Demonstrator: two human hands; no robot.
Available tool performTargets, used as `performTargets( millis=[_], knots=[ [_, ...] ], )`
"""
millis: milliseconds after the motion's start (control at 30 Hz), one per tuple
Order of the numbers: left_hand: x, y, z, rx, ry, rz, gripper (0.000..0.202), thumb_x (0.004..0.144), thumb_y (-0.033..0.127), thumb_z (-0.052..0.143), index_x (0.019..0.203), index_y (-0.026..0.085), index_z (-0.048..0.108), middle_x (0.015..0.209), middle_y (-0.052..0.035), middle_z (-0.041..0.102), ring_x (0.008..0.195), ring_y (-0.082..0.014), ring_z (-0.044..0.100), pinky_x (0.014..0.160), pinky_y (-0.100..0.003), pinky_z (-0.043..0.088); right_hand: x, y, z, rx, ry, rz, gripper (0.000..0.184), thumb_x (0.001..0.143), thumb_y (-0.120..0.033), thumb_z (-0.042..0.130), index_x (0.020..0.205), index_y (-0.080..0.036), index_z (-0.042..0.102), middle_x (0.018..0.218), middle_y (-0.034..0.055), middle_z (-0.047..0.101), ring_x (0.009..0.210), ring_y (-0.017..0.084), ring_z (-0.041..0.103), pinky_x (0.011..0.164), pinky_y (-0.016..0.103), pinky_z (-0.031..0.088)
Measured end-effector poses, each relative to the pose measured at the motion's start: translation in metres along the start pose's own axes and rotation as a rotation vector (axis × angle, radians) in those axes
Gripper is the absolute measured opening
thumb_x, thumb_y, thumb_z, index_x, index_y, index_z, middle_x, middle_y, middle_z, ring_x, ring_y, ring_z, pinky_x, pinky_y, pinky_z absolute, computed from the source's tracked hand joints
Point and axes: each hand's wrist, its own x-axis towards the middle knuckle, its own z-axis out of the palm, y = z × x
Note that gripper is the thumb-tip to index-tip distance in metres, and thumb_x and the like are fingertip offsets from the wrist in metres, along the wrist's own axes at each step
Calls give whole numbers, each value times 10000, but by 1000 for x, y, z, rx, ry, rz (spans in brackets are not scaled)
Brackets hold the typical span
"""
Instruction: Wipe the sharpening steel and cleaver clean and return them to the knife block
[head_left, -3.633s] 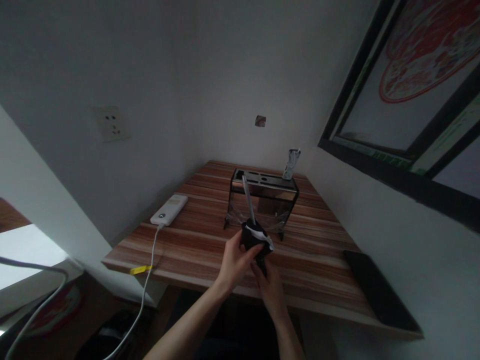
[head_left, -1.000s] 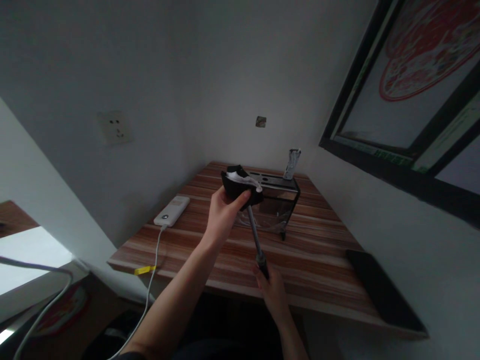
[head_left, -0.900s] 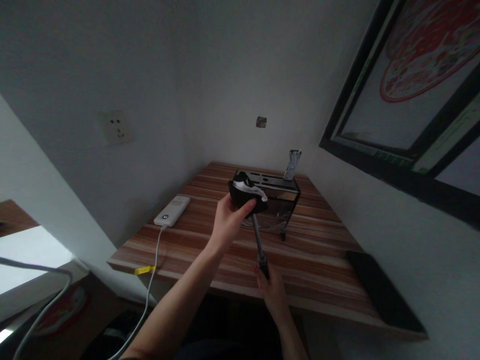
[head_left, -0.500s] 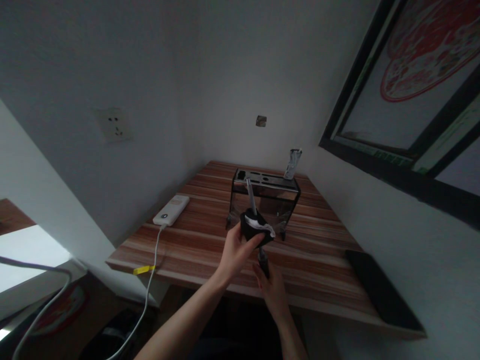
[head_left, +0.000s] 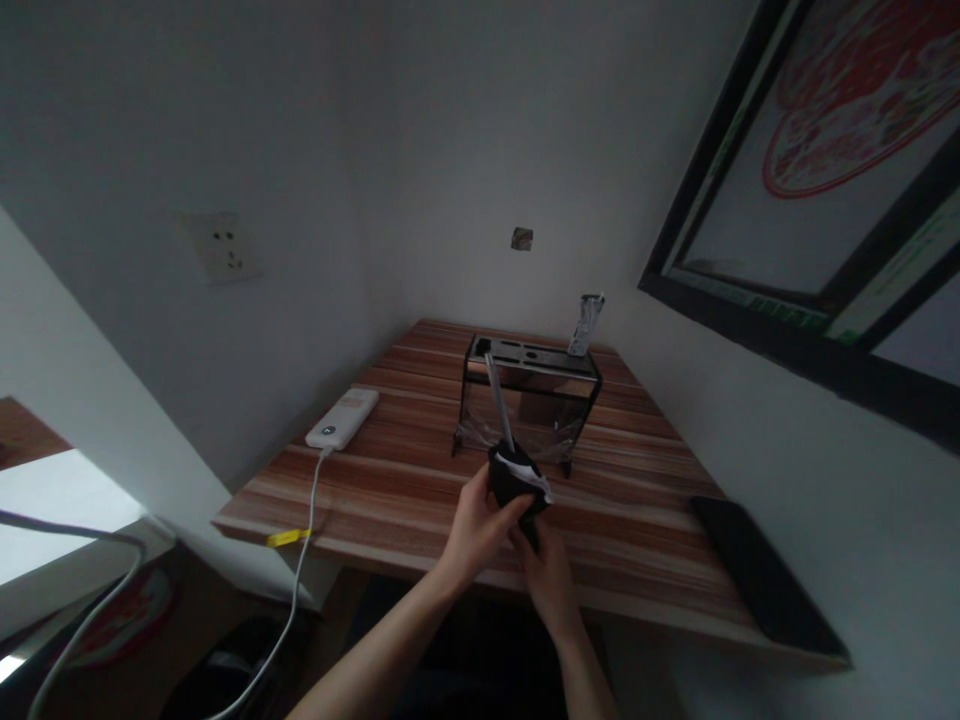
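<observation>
My left hand (head_left: 480, 527) is closed around a folded black cloth (head_left: 511, 482) with a white strip along its edge. The cloth is wrapped about the lower part of a slim grey metal rod (head_left: 498, 398), which may be a sharpening steel or a narrow blade seen edge-on. My right hand (head_left: 546, 570) grips the rod's dark handle (head_left: 532, 533) just below the cloth. The rod points up and away, in front of a black-framed knife rack (head_left: 592, 375) with slots in its top and clear sides. A silvery wrapped piece (head_left: 586, 325) sticks up from the rack's right end.
A white power bank (head_left: 343, 419) with a white cable (head_left: 304, 560) lies on the striped wooden table (head_left: 405, 490), at left. Yellow tape (head_left: 287, 538) marks the front edge. A flat black object (head_left: 765, 580) rests at right. Walls enclose the table's left, back and right.
My left hand and the cloth have slid down the rod to the handle, so more bare metal shows above. My right hand still grips the handle.
</observation>
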Motion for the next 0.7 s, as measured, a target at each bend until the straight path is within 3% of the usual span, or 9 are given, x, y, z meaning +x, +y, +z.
performTargets(
  millis=[433,700],
  knots=[
    [-9,1,1,-20,73,23,257,710,291,684,911,145,616,856,-51,683,815,-182,626,750,-246,478,-1,-2,-1,3,-40,-1,398,808,-496,519,886,-147,695,826,99,722,840,288,659,709,322,495],
    [-7,5,2,-64,113,2,268,687,288,696,895,130,634,855,-61,696,814,-190,630,754,-256,485,-1,-5,1,16,-7,16,414,790,-492,544,961,-140,681,919,110,715,881,285,651,779,344,484]
  ],
)
